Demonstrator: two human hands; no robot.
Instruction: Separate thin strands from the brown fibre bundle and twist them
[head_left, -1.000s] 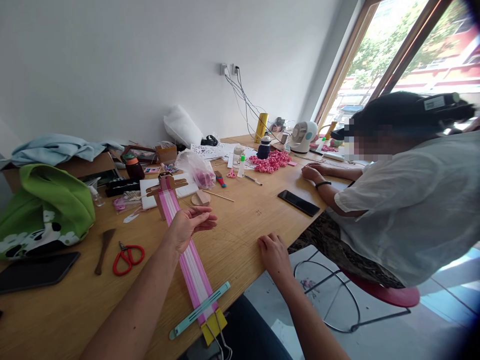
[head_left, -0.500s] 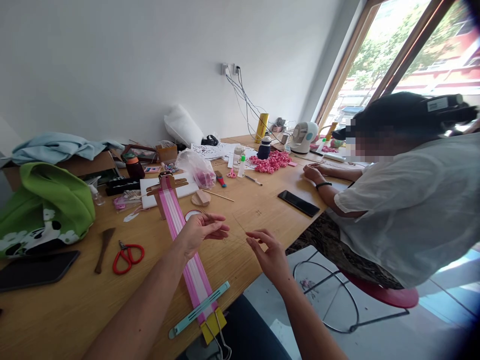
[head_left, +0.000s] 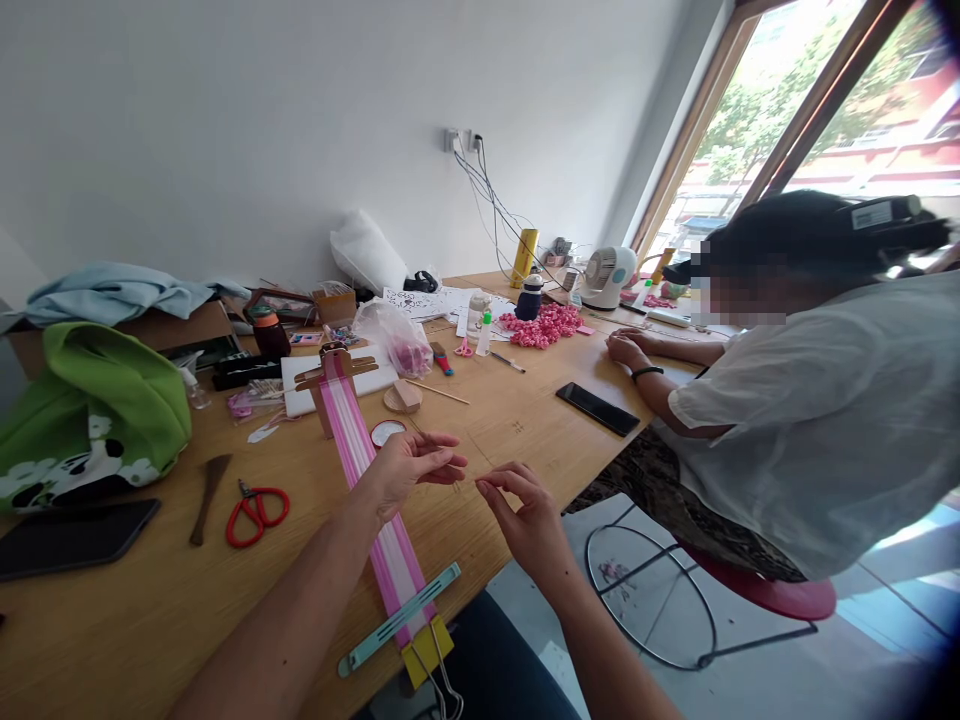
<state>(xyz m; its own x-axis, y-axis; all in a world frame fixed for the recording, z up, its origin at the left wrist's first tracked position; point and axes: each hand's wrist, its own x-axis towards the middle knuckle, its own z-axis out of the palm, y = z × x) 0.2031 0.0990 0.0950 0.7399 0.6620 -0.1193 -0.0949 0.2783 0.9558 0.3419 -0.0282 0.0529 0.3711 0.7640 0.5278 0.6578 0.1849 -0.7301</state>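
My left hand [head_left: 409, 470] is above the middle of the pink-and-white warp threads [head_left: 351, 428], thumb and fingers pinched together. Close to its right, my right hand [head_left: 529, 510] pinches between thumb and index finger. A very thin pale strand, thread or fine wire, runs between the fingertips and is hard to make out. The warp threads are stretched lengthwise from a wooden clamp [head_left: 335, 372] at the far end to a yellow piece [head_left: 426, 650] gripped by a binder clip [head_left: 442, 690] at the table edge. A teal bar clip [head_left: 399, 620] crosses their near end.
Red-handled scissors [head_left: 257, 515] and a brown wooden tool [head_left: 208, 498] lie left of the threads. A black phone [head_left: 597, 408] rests to the right. Pink cord [head_left: 541, 326], a white fan [head_left: 607, 277] and bottles stand farther back. A person in white [head_left: 817, 400] sits at the right.
My right hand has moved slightly left, so its fingertips are closer to my left hand. My left hand has shifted a little to the right.
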